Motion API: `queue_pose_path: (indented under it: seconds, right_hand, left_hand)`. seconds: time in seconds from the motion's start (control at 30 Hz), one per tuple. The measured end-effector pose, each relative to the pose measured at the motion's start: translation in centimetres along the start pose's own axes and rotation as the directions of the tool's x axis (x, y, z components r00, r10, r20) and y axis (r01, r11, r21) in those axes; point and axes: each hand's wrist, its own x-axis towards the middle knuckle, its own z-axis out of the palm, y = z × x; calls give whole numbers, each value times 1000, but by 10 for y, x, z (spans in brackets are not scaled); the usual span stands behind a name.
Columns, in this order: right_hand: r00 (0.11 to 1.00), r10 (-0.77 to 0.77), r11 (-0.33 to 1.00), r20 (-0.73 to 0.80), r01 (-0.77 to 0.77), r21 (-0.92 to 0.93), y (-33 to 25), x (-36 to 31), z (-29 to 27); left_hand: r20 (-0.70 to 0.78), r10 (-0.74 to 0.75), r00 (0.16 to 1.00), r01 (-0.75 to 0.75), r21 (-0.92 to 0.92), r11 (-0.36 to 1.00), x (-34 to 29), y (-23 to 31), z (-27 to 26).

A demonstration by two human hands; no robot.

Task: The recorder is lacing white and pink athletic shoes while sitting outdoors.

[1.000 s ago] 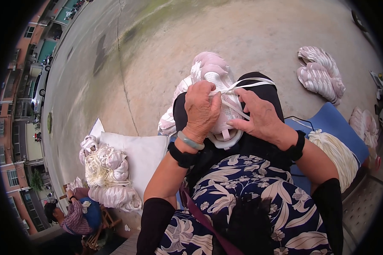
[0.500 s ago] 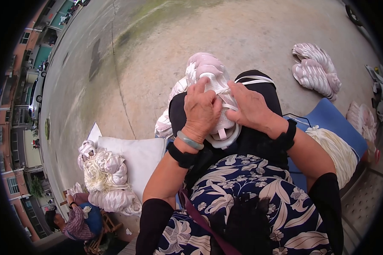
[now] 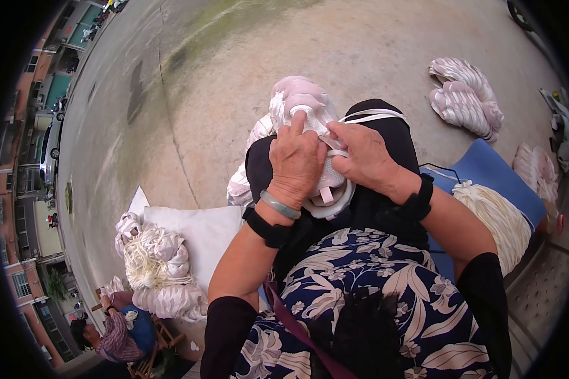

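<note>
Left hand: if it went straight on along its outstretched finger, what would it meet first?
The left hand would probably meet the pink layered bundle just past its fingertip, after sliding over the white mesh under it; depth is unclear.

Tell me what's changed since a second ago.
The right hand has moved left over the shoe, closer to the left hand, whose index finger now points away from the body. Whether either hand gripped or released the white lace is unclear. The shoe stays put; lace still trails over the right knee.
</note>
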Motion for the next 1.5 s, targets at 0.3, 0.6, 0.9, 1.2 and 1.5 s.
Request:
queue_pose_path:
  seconds: [0.3,0.6,0.9,1.2,1.5]
  right_hand:
    - [998,-64,981,-3,62,-183,-3,4,8]
    - [998,-47,963,32,54,-263,-1,5,6]
    - [984,-107,944,140,145,-296,4,33,-7]
    - [957,-29,973,290,93,-211,12,46,4]
    - [941,-195,981,-277,186,-57,36,-6,32]
  left_hand:
    - [-37,15,999,-15,18,1000,-4,1,8]
    - [-61,-32,998,29,-52,998,-6,-2,10]
    - [-124,51,991,-60,-68,996,11,4,8]
    - [-61,18,998,-11,116,993,3,5,19]
    - [-210,196,958,-208,-34,978,-28,-1,-5]
